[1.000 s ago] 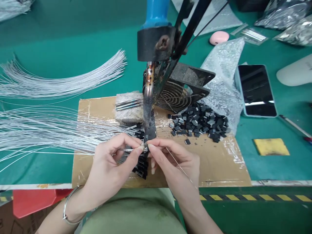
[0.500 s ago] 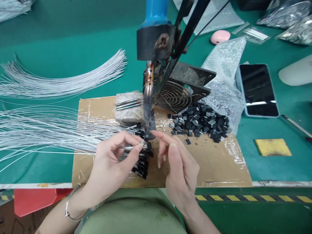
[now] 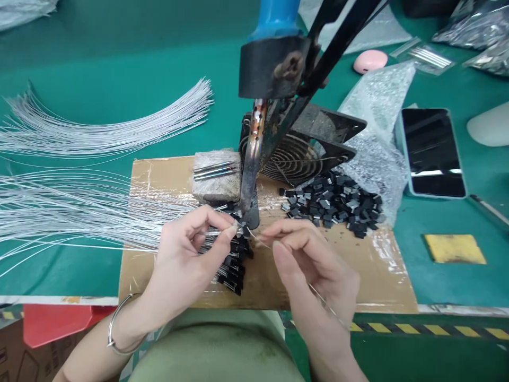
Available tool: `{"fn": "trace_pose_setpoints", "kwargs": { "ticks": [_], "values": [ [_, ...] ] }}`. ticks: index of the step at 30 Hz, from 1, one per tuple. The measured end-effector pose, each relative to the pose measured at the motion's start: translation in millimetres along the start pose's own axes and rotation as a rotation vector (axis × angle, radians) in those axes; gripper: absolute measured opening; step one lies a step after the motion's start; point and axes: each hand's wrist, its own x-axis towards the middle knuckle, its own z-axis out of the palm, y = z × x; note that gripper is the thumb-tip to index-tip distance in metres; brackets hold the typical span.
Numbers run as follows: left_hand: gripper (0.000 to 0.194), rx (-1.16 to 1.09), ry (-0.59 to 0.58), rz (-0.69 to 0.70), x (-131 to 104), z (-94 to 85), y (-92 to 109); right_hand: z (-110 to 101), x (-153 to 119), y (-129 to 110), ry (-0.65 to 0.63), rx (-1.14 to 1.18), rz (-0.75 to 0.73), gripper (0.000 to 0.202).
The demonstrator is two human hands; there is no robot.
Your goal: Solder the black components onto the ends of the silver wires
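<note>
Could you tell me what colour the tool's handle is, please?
Blue handle, clearest in the head view.

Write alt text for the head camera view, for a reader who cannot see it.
Two bare hands meet under a fixed soldering iron on a cardboard sheet: the left hand pinches a wire end with a small black part at the tip, the right hand holds a thin wire. Loose black parts are piled to the right and silver wires fan out to the left.

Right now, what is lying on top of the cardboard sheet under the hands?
On the cardboard sheet lie a heap of small black parts, a grey block bearing metal pins, and wired black parts beside the left hand. Both hands, including the right hand, cover whatever lies beneath them.
</note>
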Motion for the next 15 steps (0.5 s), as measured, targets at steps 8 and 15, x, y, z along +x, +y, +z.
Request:
{"fn": "trace_pose_setpoints", "kwargs": {
  "ticks": [8, 15],
  "values": [
    [0.011, 0.018, 0.02, -0.012, 6.3, -0.1, 3.8, 6.3, 3.1, -4.5, -0.02, 0.193, 0.09, 0.023],
    [0.012, -0.013, 0.058, 0.014, 13.5, 2.1, 9.7, 8.7, 10.9, -8.2, 0.025, 0.248, 0.117, 0.024]
  ]
}}
